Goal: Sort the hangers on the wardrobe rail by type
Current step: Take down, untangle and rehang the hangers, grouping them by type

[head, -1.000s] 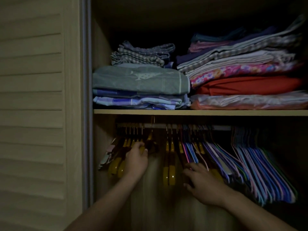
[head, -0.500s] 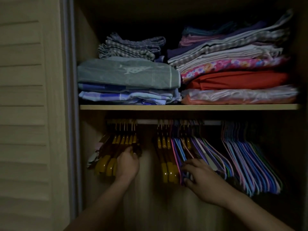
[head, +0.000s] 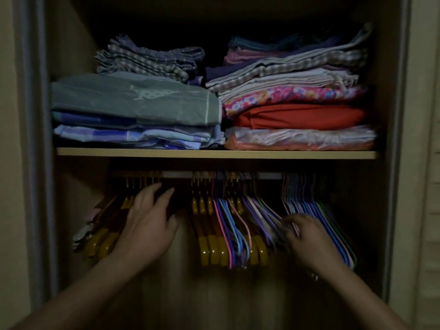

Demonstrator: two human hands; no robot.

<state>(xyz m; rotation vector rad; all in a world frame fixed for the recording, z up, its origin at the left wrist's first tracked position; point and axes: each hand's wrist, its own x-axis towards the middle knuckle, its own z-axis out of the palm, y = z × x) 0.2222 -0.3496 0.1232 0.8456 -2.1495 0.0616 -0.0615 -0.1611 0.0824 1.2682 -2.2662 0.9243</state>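
Observation:
A metal rail (head: 177,174) runs under the shelf, crowded with hangers. Several yellow wooden hangers (head: 104,241) hang bunched at the left. A second yellow group (head: 212,248) hangs in the middle, mixed with thin coloured wire hangers (head: 234,225). A larger bunch of blue and purple wire hangers (head: 319,217) fills the right. My left hand (head: 147,225) rests against the left yellow group, fingers spread and pointing up toward the rail. My right hand (head: 307,236) is among the wire hangers, blurred, its fingers curled into them; what it holds is unclear.
A wooden shelf (head: 214,154) above the rail carries two stacks of folded linen (head: 133,108), with a red and floral stack (head: 300,115) on the right. The wardrobe side walls (head: 69,210) close in on both sides. A louvred door (head: 431,210) stands at the far right.
The view has shifted so the wardrobe is centred. My left hand has opened and lifted toward the rail. My right hand has moved right, from the middle hangers into the wire ones.

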